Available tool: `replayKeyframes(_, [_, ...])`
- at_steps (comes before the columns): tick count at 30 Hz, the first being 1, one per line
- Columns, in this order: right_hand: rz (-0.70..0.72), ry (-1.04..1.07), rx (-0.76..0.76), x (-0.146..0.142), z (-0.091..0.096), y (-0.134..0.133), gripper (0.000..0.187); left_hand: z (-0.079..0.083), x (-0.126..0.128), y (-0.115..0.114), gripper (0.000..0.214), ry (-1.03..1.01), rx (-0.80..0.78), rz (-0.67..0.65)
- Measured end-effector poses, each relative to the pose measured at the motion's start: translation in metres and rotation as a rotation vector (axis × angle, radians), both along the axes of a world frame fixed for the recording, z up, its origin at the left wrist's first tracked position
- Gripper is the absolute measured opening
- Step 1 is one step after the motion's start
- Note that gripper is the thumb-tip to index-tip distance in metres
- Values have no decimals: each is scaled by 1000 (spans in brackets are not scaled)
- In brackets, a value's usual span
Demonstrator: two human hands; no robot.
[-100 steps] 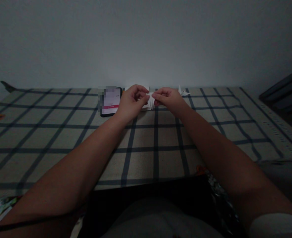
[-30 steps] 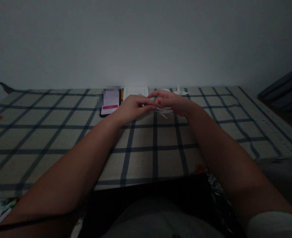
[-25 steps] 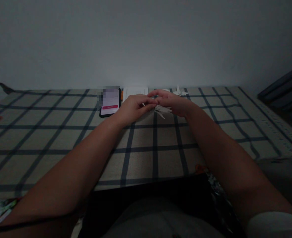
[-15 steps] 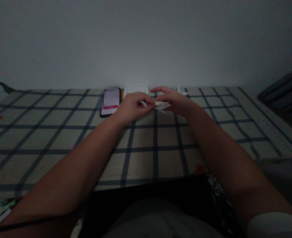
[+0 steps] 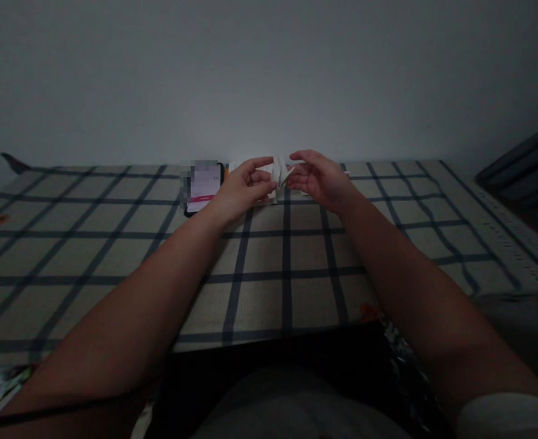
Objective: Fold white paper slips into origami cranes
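One phone [image 5: 204, 182], screen lit, lies on the checked cloth [image 5: 113, 244] near the far edge. Just right of it, two hands: left hand [image 5: 244, 186] and right hand [image 5: 321, 181] each pinch one folded white paper [image 5: 279, 171], held between them above the cloth.

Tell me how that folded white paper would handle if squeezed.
Probably very light: left hand and right hand hold the folded paper up by fingertips alone. Likely floppy and easily crushed, given its thin splayed flaps.
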State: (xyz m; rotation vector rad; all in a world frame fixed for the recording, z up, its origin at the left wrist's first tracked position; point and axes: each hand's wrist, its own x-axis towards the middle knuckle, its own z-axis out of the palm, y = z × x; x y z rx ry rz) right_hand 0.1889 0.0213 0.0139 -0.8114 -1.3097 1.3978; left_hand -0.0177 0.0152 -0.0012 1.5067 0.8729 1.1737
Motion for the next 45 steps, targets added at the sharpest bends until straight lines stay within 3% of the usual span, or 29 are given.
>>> replayKeyframes(4, [-106, -152, 246, -7, -14, 7, 49, -1, 4, -1, 28, -58, -64, 132])
replayKeyframes(8, [-119, -300, 422, -12, -26, 10, 42, -5, 7, -3, 24, -100, -101, 195])
replayKeyframes(17, [-209, -430, 553, -8, -25, 10, 23, -6, 8, -5, 31, -47, -42, 185])
replayKeyframes(23, [-186, -465, 554, -7, -26, 10, 26, -5, 7, -7, 35, 99, 70, 185])
replayKeyframes(28, [-131, -387, 522, -7, -25, 13, 33, -3, 5, -8, 27, 73, 80, 164])
replayKeyframes(34, [-115, -222, 395, -7, -29, 20, 40, 1, -1, -4, 26, 130, 111, 79])
replayKeyframes(38, [-114, -249, 342, -6, -28, 17, 35, -1, -4, 1, 27, 122, 146, 116])
replayKeyframes(45, [-122, -332, 307, -8, -20, 7, 29, -1, 1, -2, 47, 13, -1, 153])
